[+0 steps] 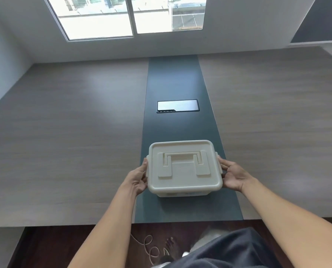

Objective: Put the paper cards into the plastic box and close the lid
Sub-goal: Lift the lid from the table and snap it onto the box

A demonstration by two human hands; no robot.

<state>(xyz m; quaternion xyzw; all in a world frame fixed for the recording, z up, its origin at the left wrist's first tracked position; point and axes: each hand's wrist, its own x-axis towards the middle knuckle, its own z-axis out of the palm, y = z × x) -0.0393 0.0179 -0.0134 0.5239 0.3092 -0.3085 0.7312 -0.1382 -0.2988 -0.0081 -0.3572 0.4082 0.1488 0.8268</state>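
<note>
A cream plastic box stands on the dark centre strip of the table, near its front edge. Its lid lies flat on top with the carry handle folded down. My left hand presses against the box's left side at the side latch. On the opposite side, my right hand holds the right side latch. No paper cards are in view; the box's inside is hidden by the lid.
A wide wooden table with a dark grey centre strip stretches ahead to the wall. A black cable hatch is set in the strip beyond the box. Below the table edge are my legs, a bare foot and a white cord.
</note>
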